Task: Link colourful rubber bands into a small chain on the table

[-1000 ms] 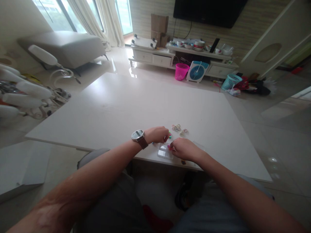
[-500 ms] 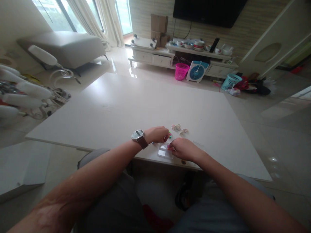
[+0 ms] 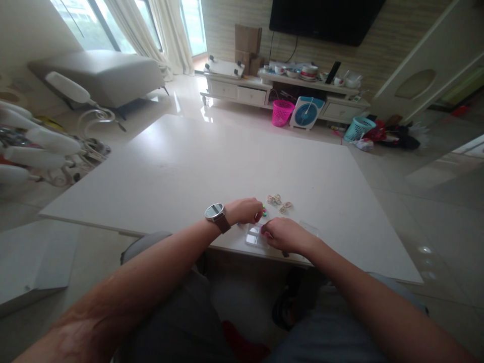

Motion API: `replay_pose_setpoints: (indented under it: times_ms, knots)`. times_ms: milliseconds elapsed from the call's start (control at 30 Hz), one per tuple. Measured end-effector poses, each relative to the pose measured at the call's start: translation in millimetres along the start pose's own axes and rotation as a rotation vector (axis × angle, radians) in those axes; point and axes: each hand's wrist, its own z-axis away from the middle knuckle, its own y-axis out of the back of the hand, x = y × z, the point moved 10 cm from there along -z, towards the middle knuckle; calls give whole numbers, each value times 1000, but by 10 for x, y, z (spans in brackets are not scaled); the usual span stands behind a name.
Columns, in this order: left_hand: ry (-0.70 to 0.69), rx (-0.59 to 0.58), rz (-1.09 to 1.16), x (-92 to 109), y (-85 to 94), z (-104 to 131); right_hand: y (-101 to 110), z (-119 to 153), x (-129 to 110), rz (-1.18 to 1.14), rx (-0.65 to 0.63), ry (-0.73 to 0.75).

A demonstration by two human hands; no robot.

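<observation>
Pink piece pinched in right grip, less visible than before, over clear box, left grip unclear

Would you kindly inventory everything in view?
table: one, white, centre
divided box: one, transparent, table's near edge
pink item: one visible, pink, at divided box
bright pieces: few, mostly green, beyond divided box
ring pieces: several, pale, beyond divided box
dark item: one, dark, near edge
panel: one, transparent, right of divided box
television: one, black, far wall
cabinet: one, white, under television
baskets: two, pink and blue, before cabinet
fan: one, blue, between baskets
cardboard boxes: several, brown, far wall
padded seat: one, grey, upper left
watch: one, silver, left wrist
left hand: one, bare, beside divided box
right hand: one, bare, at divided box
</observation>
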Motion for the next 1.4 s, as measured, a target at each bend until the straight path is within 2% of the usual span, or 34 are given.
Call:
replay_pose_setpoints:
  times_ms: [567, 1067, 1400]
  knots:
    - [11, -9, 2, -29, -24, -6, -63, 6, 24, 3, -44, 9]
    - [0, 4, -1, 25, 19, 19, 13, 34, -27, -27, -11, 42]
    - [-3, -4, -7, 23, 12, 14, -120, 24, 13, -49, -58, 35]
